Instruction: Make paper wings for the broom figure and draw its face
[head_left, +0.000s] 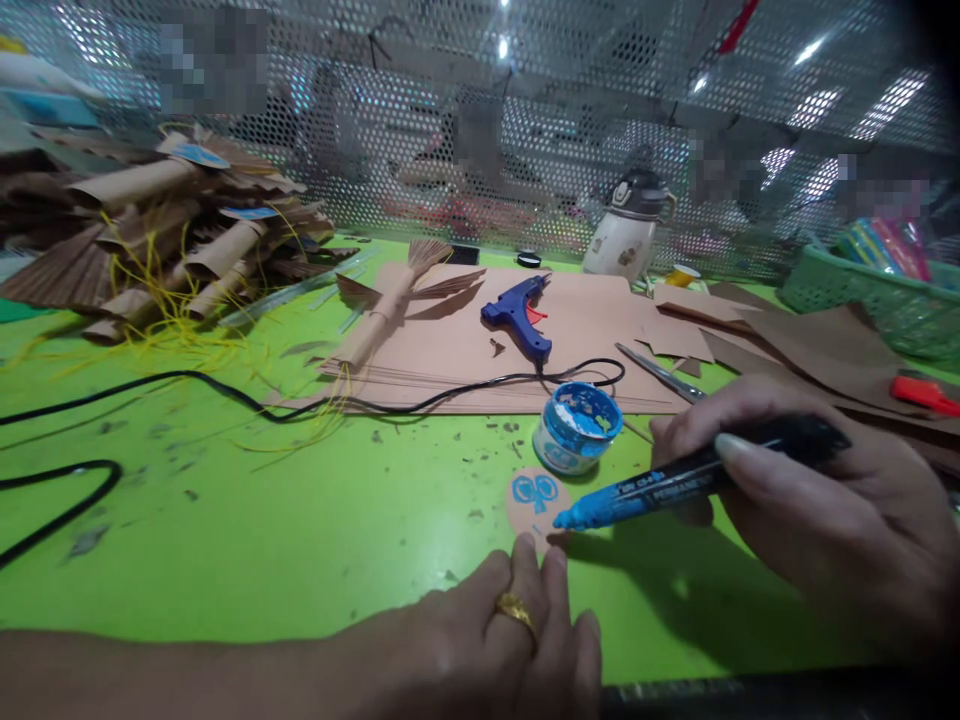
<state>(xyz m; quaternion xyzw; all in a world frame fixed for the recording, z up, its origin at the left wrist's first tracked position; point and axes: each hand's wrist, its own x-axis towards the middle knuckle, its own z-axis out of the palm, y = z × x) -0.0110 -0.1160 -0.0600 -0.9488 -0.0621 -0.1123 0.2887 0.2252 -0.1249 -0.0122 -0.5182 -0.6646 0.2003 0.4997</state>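
Note:
My right hand [810, 510] is closed around a black and blue marker [645, 495] whose blue, paint-covered tip points left. That tip is at the right side of a small round brown paper disc [551, 505] on the table. Blue drawn shapes like two round eyes and a beak mark the disc, with a short line below them. My left hand [517, 620], wearing a gold ring, presses its closed-together fingertips on the disc's near edge. Just behind the disc stands an uncapped jar of blue paint [576, 430], its rim smeared blue.
A blue glue gun [517, 315] with a black cord [420, 403] lies on stacked brown paper sheets [585, 300], near a rolled-paper bird [382, 315] and scissors [660, 372]. Folded-paper figures [150, 240] pile up left. A kettle-like jug [626, 225] and green basket [855, 295] stand behind.

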